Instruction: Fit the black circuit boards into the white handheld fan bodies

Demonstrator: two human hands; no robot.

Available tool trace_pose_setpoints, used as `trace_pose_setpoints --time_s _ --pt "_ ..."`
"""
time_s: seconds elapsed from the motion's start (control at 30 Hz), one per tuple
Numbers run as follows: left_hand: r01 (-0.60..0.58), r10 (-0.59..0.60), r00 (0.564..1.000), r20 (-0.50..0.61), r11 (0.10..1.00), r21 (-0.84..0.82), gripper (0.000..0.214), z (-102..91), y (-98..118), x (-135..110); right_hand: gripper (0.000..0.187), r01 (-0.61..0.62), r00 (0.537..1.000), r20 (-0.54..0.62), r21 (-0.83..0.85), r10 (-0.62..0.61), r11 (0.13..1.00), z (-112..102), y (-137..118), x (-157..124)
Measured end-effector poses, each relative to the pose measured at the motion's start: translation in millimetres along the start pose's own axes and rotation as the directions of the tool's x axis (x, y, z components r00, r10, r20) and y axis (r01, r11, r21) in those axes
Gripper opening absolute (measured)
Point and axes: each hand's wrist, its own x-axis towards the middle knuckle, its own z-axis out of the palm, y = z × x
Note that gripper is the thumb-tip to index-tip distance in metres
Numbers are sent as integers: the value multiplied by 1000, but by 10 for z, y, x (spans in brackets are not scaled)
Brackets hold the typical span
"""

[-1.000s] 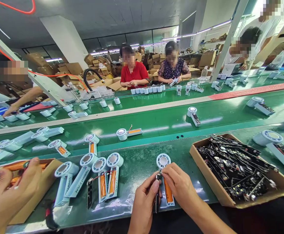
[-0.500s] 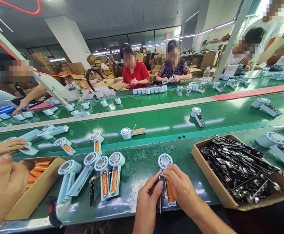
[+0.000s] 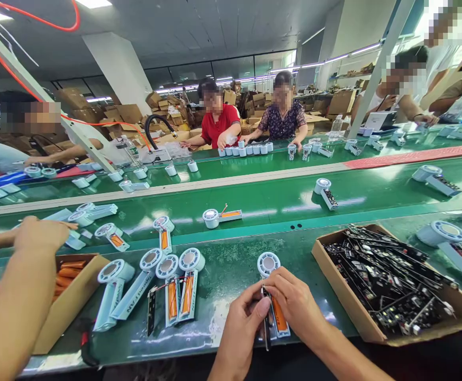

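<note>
My left hand (image 3: 241,324) is closed around a narrow black circuit board (image 3: 266,333), held upright on edge. The fingers of my right hand (image 3: 294,301) pinch together at the board's upper end; whatever is between them is hidden. Just behind and partly under my hands lies a light blue handheld fan (image 3: 269,263), its open handle showing an orange battery (image 3: 280,316). To the left stand several similar fans (image 3: 191,259), some with orange batteries in their handles. Another black board (image 3: 151,312) is wired to one of these.
At right is a cardboard box (image 3: 350,304) of black circuit boards; at left, a box (image 3: 70,312) of orange batteries. A co-worker's arm (image 3: 28,280) reaches across it. More fans lie along the green conveyor belt (image 3: 270,193). Several people sit across the belt.
My hands stay nearly in place, with the board turned slightly. The co-worker's arm at left has swung over the battery box. Across the belt, the seated people's hands have moved toward the row of parts.
</note>
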Motion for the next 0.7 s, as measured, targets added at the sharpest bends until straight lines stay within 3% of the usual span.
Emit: trace_pose_setpoints --time_s 0.07,0.13,0.27,0.37,0.43,0.5,0.6,0.7 --pt "22 -21 1000 14 999 -43 46 27 47 1 33 4 997 71 -51 0 999 -122 -153 -86" --pt "37 -37 999 -10 997 -69 41 56 81 13 35 117 984 150 -142 -95 983 -232 -286 -210" --pt "47 -49 998 -43 998 -45 42 135 83 49 30 431 901 227 -398 -369 810 -344 -416 -354" --pt "33 -32 999 -27 999 39 41 150 78 85 26 511 854 366 -450 -371 732 -441 -442 -307" --pt "-10 17 998 -54 993 119 39 101 93 135 27 484 862 388 -439 -326 757 -526 -424 -272" --pt "-102 131 987 -92 958 269 43 18 111 209 36 376 911 335 -439 -239 816 -586 -363 -272" --pt "-254 302 953 22 760 598 60 -96 105 328 48 125 982 182 -416 -52 901 -595 -209 -306" --pt "-324 313 936 162 584 744 52 -138 48 396 38 -46 989 117 -332 90 942 -587 -73 -301"
